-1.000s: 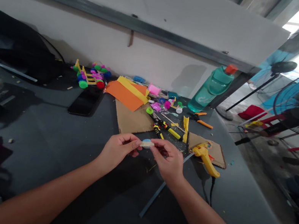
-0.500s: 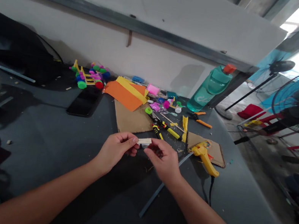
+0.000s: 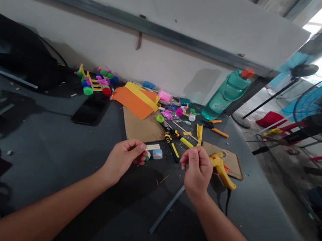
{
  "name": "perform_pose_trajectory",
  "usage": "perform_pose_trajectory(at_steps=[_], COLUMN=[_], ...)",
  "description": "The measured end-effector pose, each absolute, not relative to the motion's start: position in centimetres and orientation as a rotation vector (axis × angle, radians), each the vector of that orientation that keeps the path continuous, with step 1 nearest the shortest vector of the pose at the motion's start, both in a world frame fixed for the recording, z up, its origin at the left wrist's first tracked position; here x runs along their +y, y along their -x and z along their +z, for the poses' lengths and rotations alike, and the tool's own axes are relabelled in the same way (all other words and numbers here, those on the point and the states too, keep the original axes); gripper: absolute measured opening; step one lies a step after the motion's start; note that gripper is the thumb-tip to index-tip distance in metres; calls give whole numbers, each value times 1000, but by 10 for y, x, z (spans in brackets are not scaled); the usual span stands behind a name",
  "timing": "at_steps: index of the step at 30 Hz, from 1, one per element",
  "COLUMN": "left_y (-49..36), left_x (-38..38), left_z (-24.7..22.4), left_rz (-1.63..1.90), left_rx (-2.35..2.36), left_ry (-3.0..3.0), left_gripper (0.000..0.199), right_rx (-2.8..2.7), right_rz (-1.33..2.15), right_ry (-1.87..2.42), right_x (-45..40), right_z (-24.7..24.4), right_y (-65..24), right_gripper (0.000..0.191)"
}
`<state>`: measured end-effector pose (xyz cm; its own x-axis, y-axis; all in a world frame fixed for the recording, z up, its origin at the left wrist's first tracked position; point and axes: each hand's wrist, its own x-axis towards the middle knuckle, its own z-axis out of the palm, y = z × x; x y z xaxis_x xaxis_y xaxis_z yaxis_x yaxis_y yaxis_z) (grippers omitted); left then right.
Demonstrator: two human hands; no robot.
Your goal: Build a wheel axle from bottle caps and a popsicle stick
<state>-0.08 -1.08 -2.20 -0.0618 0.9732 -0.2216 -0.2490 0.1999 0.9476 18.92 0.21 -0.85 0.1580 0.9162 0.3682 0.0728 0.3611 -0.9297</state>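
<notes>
I see my left grip (image 3: 122, 160) pinching a craft stick (image 3: 153, 147) just beside a blue-and-white bottle cap (image 3: 157, 154), while my right grip (image 3: 198, 171) is closed, nothing visible in it.

No words can be read; the white lettering on the teal water bottle (image 3: 219, 105) is too blurred.

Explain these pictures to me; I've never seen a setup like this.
These come from one camera worn on a person's head, looking down at their own two bare hands. The left hand pinches a thin pale wooden stick beside a round pale-blue cap. The right hand is raised with its fingers together; whatever it holds is too small to tell. On the dark grey table lie a yellow hot glue gun, brown cardboard and orange paper.
</notes>
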Motion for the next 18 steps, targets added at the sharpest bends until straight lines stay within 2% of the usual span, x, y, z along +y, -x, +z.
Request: perform_pose_trajectory(at_steps=[2,6,11,16,18], left_y=[1,1,1,2,6], left_x=[-11,-10,-11,-10,-7], left_z=[-22,-22,-21,-18,-19], left_rz=[1220,1221,1226,1222,1237], left_rx=[1190,1186,1177,1205,1250], left_ry=[-831,-841,-849,-856,-886], left_gripper=[27,27,27,27,27], right_rx=[-1245,-1284,-1365,-1401,-1411], right_rz=[815,1004,1073,1133,1129], right_ry=[1040,1087,1044,1134,1189], right_x=[6,12,13,11,9], right_z=[-8,-13,-22,-16,-13], right_y=[-190,-187,-181,-183,-184], right_gripper=[32,18,31,15,14])
